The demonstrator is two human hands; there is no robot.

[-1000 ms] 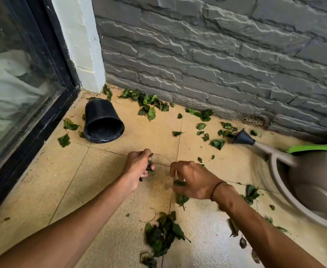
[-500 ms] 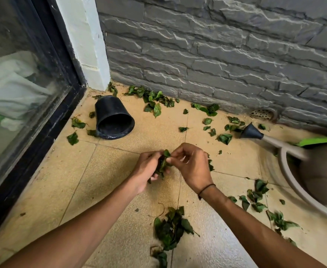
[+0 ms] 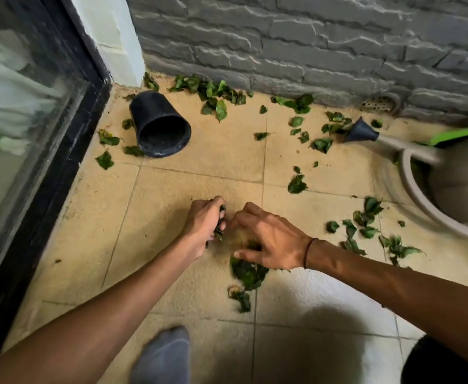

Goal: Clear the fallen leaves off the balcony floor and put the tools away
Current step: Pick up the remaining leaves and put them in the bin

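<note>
Gathering leaves by hand on the tiles.
My left hand (image 3: pixel 203 223) clutches a green leaf bunch (image 3: pixel 221 224); my right hand (image 3: pixel 266 239), fingers spread, presses a leaf pile (image 3: pixel 248 273) beneath it. A tipped black pot (image 3: pixel 159 124) lies beyond the left hand, a watering can (image 3: pixel 421 167) beyond the right.

Half a second ago the right hand (image 3: pixel 269 239) met the left hand (image 3: pixel 205 225) at the bunch of leaves (image 3: pixel 221 223); now it has dropped, fingers spread, onto the leaf pile (image 3: pixel 248 271) at frame centre. A grey-socked foot (image 3: pixel 163 356) has entered at the bottom edge.
</note>
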